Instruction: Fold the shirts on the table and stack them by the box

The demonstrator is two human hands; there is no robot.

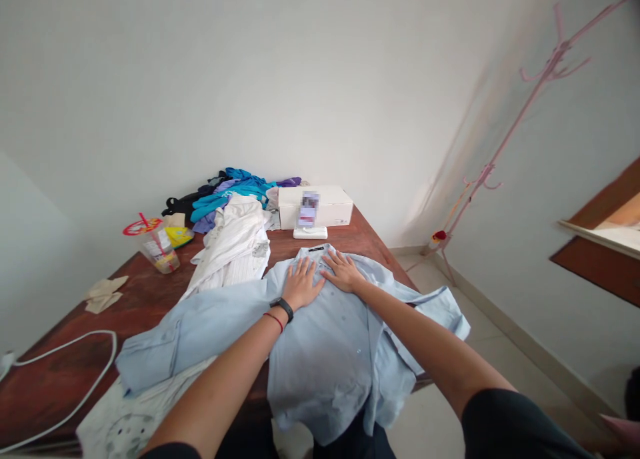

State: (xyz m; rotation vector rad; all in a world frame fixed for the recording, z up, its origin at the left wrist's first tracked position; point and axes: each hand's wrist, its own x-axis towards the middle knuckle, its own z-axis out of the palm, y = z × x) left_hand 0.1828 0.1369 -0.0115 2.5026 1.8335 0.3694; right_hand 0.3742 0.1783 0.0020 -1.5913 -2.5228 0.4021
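A light blue button-up shirt (325,352) lies spread on the wooden table, front side up, with its collar away from me. Its lower hem hangs over the near table edge, and the right-side sleeve reaches past the table's side. My left hand (302,284) rests flat on the upper chest below the collar, fingers spread. Beside it, my right hand (343,272) also presses flat on the fabric near the collar, fingers stretched out. Neither hand grasps anything. The left sleeve lies across a white patterned garment (233,239).
Behind stand a white box (335,205) and a phone (309,209) on a white stand. A clothes pile (240,189), a plastic cup with a straw (160,249), tissues (104,294) and a white cable (75,339) are leftward. A pink coat rack (520,119) stands right.
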